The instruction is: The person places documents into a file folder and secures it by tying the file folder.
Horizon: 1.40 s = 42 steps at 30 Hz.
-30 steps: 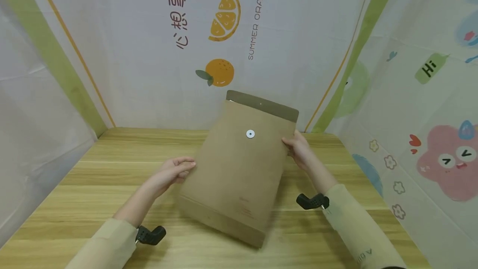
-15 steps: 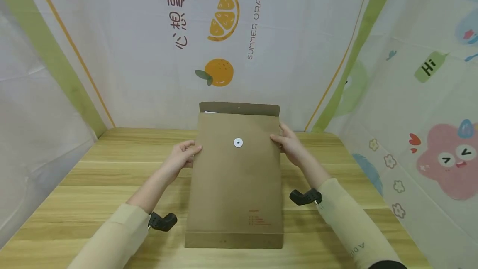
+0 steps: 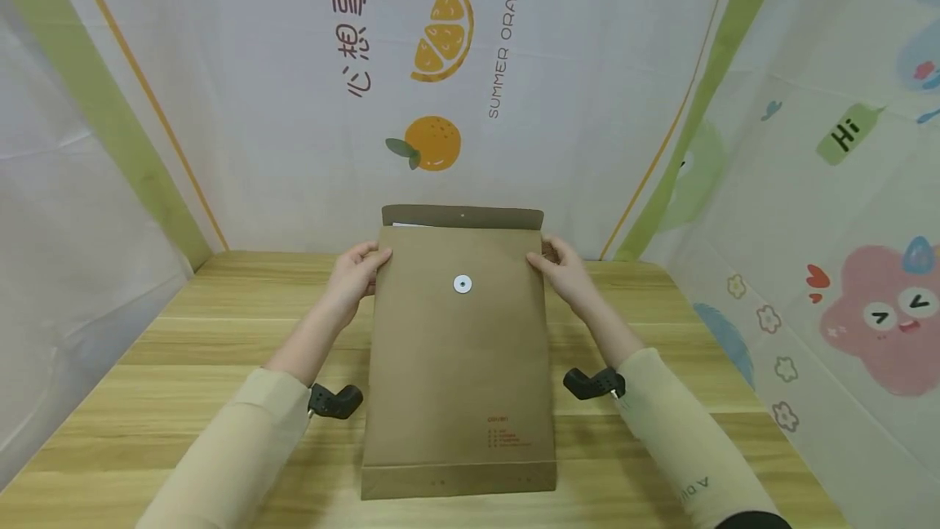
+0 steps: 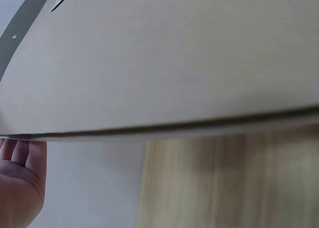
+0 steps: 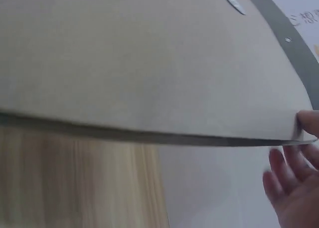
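Observation:
A brown kraft paper document envelope [image 3: 458, 366] is held up in front of me, its flap [image 3: 463, 216] raised at the top. A white round button [image 3: 462, 284] sits on its upper front, and a thin white edge, like paper, shows at the mouth. Between thumb and fingers, my left hand [image 3: 355, 277] pinches the upper left edge. My right hand [image 3: 564, 272] pinches the upper right edge, thumb in front and fingers behind. In the right wrist view the envelope [image 5: 149, 63] bows slightly, with the fingers below its edge.
A wooden table [image 3: 242, 325] lies under the envelope. White printed cloth [image 3: 294, 145] hangs behind it and at both sides. A black wrist camera mount [image 3: 335, 402] is on the left sleeve, another mount [image 3: 593, 383] on the right.
The envelope has swung from a tilt to nearly upright and shifted left. My left hand has slid up its edge to near the top corner; the right hand kept its hold.

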{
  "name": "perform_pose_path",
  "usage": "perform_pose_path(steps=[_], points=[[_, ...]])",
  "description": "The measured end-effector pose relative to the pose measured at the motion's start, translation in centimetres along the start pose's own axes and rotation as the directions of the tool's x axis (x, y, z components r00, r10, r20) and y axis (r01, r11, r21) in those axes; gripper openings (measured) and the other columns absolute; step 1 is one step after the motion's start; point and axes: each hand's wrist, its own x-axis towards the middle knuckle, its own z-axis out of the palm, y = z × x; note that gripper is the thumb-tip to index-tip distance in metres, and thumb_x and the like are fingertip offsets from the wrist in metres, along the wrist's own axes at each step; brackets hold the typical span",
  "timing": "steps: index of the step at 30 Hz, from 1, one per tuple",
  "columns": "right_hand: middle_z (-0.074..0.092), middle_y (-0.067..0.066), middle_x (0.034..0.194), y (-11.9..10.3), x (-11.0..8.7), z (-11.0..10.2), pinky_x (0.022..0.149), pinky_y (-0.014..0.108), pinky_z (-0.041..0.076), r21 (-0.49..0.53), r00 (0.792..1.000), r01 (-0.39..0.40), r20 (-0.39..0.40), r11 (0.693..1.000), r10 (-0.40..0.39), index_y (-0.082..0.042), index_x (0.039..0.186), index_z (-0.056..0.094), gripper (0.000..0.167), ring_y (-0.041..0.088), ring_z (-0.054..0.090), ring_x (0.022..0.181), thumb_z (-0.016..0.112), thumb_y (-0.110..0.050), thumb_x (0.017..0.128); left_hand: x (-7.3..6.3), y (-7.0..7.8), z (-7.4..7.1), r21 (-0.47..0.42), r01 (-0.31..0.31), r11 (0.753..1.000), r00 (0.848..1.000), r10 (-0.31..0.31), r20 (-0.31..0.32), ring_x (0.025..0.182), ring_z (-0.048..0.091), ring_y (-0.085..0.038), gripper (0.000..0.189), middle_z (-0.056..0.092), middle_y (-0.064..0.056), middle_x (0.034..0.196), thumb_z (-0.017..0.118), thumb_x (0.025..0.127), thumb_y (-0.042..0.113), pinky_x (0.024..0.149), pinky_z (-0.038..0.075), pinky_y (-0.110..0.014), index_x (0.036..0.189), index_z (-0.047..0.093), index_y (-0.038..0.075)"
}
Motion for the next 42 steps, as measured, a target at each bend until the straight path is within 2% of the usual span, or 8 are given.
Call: perform_pose_path(steps=[3,7,12,16,29,32,38,42], points=[[0.056,0.011,0.102,-0.2,0.1,-0.2,0.076,0.024,0.046,0.096,1.000,0.011,0.018,0.995,-0.013,0.002,0.143,0.036,0.053,0.015,0.054,0.086,0.058,-0.011,0.096,0.4,0.6,-0.1,0.005,-0.022,1.000,1.000,0.023,-0.013,0.071,0.065,-0.006,0.052,0.066,0.009,0.082,0.050,0.100,0.019,0.069,0.053,-0.021,0.143,0.032,-0.005],[0.053,0.018,0.115,-0.4,0.3,-0.5,0.066,0.022,0.049,0.155,0.998,0.040,0.044,0.987,-0.048,-0.015,0.153,0.018,0.071,0.013,0.055,0.074,0.057,-0.004,0.095,0.9,1.3,-0.3,0.025,-0.057,0.998,0.998,0.058,-0.011,0.069,0.063,-0.008,0.062,0.066,0.005,0.084,0.052,0.098,0.010,0.066,0.053,-0.022,0.152,0.022,0.014],[0.044,0.022,0.131,-0.5,0.4,-0.7,0.063,0.024,0.050,0.151,0.997,0.062,0.046,0.987,-0.069,-0.023,0.154,0.018,0.075,0.013,0.055,0.071,0.058,-0.002,0.094,1.3,2.0,-0.5,0.046,-0.095,0.994,0.995,0.093,0.025,0.075,0.062,-0.013,0.069,0.060,-0.015,0.114,0.050,0.097,0.000,0.064,0.055,-0.027,0.153,0.022,0.028],[0.041,0.022,0.133,-0.5,0.4,-0.7,0.061,0.024,0.052,0.162,0.998,0.053,0.037,0.985,-0.060,-0.016,0.153,0.020,0.072,0.012,0.056,0.066,0.058,-0.001,0.093,1.4,2.2,-0.6,0.070,-0.093,0.993,0.995,0.090,0.038,0.083,0.063,-0.017,0.066,0.051,-0.024,0.129,0.049,0.097,0.000,0.066,0.055,-0.027,0.153,0.022,0.023],[0.048,0.016,0.127,-0.1,0.2,-0.5,0.062,0.031,0.052,0.198,0.998,0.063,0.006,0.978,-0.065,-0.007,0.134,0.047,0.045,0.012,0.056,0.066,0.058,0.003,0.092,1.5,2.0,-0.2,0.077,-0.081,0.994,0.997,0.080,0.008,0.082,0.058,-0.016,0.033,0.051,-0.018,0.125,0.052,0.095,-0.001,0.060,0.052,-0.027,0.125,0.051,0.012],[0.046,0.015,0.132,0.0,0.1,-0.5,0.065,0.032,0.052,0.202,0.998,0.061,0.005,0.977,-0.063,-0.007,0.133,0.049,0.044,0.013,0.059,0.071,0.058,0.003,0.092,1.4,2.0,-0.1,0.086,-0.077,0.993,0.997,0.077,0.007,0.082,0.058,-0.017,0.032,0.051,-0.020,0.124,0.052,0.096,0.000,0.060,0.052,-0.028,0.126,0.052,0.011],[0.043,0.013,0.133,0.0,-0.2,-0.4,0.064,0.025,0.052,0.205,0.996,0.078,0.014,0.976,-0.083,-0.005,0.134,0.053,0.042,0.012,0.060,0.074,0.055,0.006,0.093,1.3,2.1,-0.4,0.128,-0.091,0.987,0.995,0.086,0.050,0.097,0.057,-0.018,0.041,0.029,-0.018,0.150,0.050,0.097,0.002,0.068,0.054,-0.031,0.137,0.049,0.008],[0.044,0.010,0.133,0.1,-0.3,-0.3,0.064,0.024,0.051,0.224,0.995,0.084,0.031,0.971,-0.094,-0.003,0.132,0.055,0.040,0.011,0.061,0.077,0.055,0.006,0.093,1.4,2.0,-0.4,0.133,-0.096,0.986,0.995,0.090,0.050,0.087,0.058,-0.017,0.035,0.045,-0.018,0.136,0.051,0.098,0.006,0.064,0.054,-0.029,0.134,0.052,0.008]])
